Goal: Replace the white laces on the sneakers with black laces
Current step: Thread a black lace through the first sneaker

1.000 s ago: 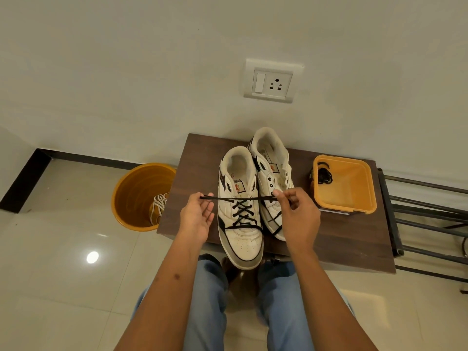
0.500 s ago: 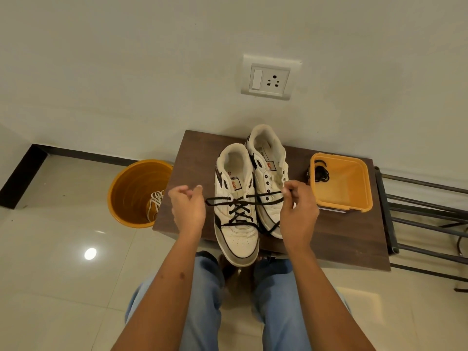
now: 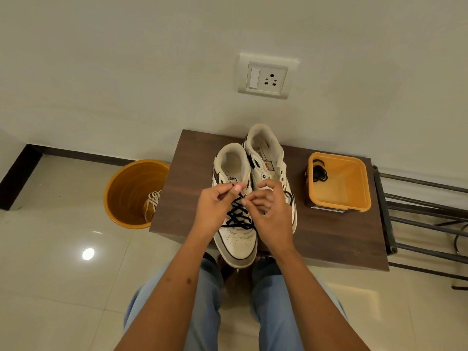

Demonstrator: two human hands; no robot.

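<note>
Both hands have drawn in from either side of the shoe and now meet over its tongue. Left hand [image 3: 215, 206] pinches one end of the thin black lace [image 3: 238, 216] between thumb and forefinger, the tip poking out just above the thumb. Right hand [image 3: 272, 211] curls its fingers beside it, thumb and forefinger closed on the other strand where the lace leaves the upper eyelets. That lace already crosses in several X shapes down the front of the near white leather sneaker with black trim [image 3: 236, 239], whose toe overhangs the front edge of the dark brown wooden table [image 3: 329, 239].

Touching it on the right stands the second white sneaker [image 3: 266, 158], set further back, its eyelets bare; the right hand covers its front half, so the toe cannot be seen. Well to the right on the table sits a square orange plastic tub [image 3: 354, 198] holding a coiled black lace [image 3: 319, 173] in its far left corner. On the glossy tiled floor left of the table stands a round orange bucket [image 3: 121, 188] with a bundle of white laces [image 3: 152, 201] inside, partly cut off by the table edge. A white wall socket plate [image 3: 264, 77] is mounted above. Dark metal rack bars [image 3: 417, 211] run off the right edge. Blue-jeaned knees show below the forearms.
</note>
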